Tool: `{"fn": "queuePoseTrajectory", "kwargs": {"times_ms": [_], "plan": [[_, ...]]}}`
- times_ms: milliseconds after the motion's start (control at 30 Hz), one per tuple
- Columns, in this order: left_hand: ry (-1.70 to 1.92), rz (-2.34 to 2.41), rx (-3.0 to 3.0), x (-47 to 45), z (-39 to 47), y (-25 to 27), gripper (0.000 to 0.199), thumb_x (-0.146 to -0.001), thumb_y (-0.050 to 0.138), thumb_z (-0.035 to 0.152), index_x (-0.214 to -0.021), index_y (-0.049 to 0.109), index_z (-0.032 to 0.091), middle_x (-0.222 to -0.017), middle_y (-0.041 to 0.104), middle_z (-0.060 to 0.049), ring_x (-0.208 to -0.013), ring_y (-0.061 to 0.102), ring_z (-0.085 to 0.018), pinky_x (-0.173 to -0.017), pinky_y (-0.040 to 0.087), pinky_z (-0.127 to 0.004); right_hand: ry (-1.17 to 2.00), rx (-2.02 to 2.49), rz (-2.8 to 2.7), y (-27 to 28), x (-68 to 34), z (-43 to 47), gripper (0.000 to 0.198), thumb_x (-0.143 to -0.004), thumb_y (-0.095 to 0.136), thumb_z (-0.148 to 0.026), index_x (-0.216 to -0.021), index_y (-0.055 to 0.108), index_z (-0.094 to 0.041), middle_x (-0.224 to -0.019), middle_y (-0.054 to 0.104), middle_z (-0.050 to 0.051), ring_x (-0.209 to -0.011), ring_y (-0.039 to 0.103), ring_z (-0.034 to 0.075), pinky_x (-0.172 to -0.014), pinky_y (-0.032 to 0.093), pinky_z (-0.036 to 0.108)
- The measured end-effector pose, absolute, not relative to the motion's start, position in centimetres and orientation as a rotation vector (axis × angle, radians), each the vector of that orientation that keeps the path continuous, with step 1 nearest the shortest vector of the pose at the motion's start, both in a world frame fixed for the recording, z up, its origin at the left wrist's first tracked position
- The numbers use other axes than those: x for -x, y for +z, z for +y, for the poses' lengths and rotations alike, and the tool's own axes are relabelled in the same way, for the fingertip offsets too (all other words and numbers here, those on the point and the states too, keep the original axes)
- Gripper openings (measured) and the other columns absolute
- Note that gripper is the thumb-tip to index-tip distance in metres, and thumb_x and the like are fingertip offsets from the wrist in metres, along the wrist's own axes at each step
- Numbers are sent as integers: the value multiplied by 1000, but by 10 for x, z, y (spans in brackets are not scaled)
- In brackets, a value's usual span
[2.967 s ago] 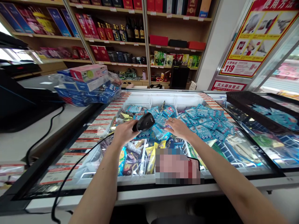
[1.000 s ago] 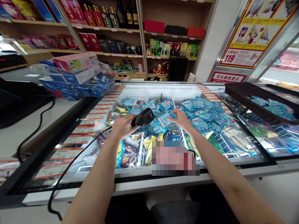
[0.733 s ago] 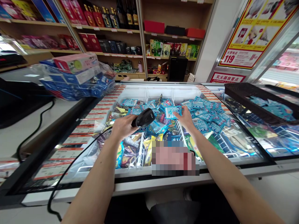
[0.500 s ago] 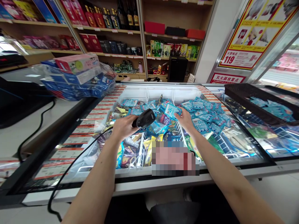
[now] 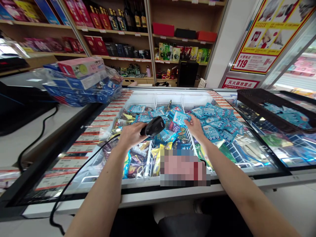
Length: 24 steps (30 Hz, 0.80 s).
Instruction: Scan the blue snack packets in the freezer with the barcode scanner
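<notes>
My left hand (image 5: 132, 134) is closed around the handle of a black barcode scanner (image 5: 155, 127), whose head points right toward the packet. A black cable runs from it down past my left forearm. Between the fingers of my right hand (image 5: 195, 126) is a light blue packet (image 5: 180, 118), its printed, label-like side facing up. Both hands are above the chest freezer (image 5: 170, 93). Similar blue packets (image 5: 213, 121) lie heaped to the right of my right hand. Below are yellow packets (image 5: 156, 158) and other wrapped goods, sorted by white wire dividers.
Plastic-wrapped blue and pink boxes (image 5: 81, 79) stand at the left. A dark basket (image 5: 276, 108) with more blue packets rests on the right. Price labels (image 5: 79, 149) line the freezer's left side. Stocked shelves (image 5: 113, 31) rise behind. A pixelated patch hides part of the front edge.
The blue packet in my right hand has shifted very slightly left and down. The scanner in my left hand has barely moved.
</notes>
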<state>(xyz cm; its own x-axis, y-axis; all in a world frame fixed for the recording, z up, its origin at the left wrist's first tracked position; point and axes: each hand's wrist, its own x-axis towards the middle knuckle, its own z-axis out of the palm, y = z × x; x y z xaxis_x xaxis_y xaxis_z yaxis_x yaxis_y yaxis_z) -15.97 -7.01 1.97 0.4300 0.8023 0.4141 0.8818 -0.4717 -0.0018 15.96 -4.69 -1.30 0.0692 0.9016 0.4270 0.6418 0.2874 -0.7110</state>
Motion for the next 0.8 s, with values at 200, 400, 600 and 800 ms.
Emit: {"fn": "queuePoseTrajectory", "kwargs": {"times_ms": [200, 400, 600, 800], "plan": [[-523, -1460, 2459, 159, -70, 20, 37, -76, 50, 39, -108, 60, 25, -102, 68, -3, -90, 63, -24, -65, 45, -30, 396, 1421, -1639, -14, -160, -47, 38, -83, 47, -39, -113, 55, -17, -80, 63, 4, -69, 57, 18, -66, 48, 31], [-495, -1429, 2451, 160, -68, 18, 37, -75, 51, 40, -107, 61, 25, -101, 68, -4, -88, 64, -24, -62, 45, -30, 395, 1422, -1646, -16, -161, -45, 39, -83, 47, -39, -113, 55, -17, -80, 63, 5, -71, 58, 18, -67, 48, 31], [-481, -1424, 2450, 160, -68, 18, 37, -74, 51, 37, -108, 60, 25, -102, 68, -4, -87, 64, -24, -61, 44, -30, 367, 1448, -1645, -17, -162, -44, 40, -83, 48, -40, -114, 56, -16, -76, 62, 4, -67, 57, 18, -65, 48, 31], [-488, -1394, 2478, 158, -71, 22, 35, -74, 51, 37, -105, 61, 24, -102, 68, -3, -85, 64, -23, -60, 43, -29, 366, 1405, -1619, -17, -160, -47, 39, -82, 49, -40, -113, 56, -17, -83, 64, 5, -70, 59, 18, -65, 48, 30]]}}
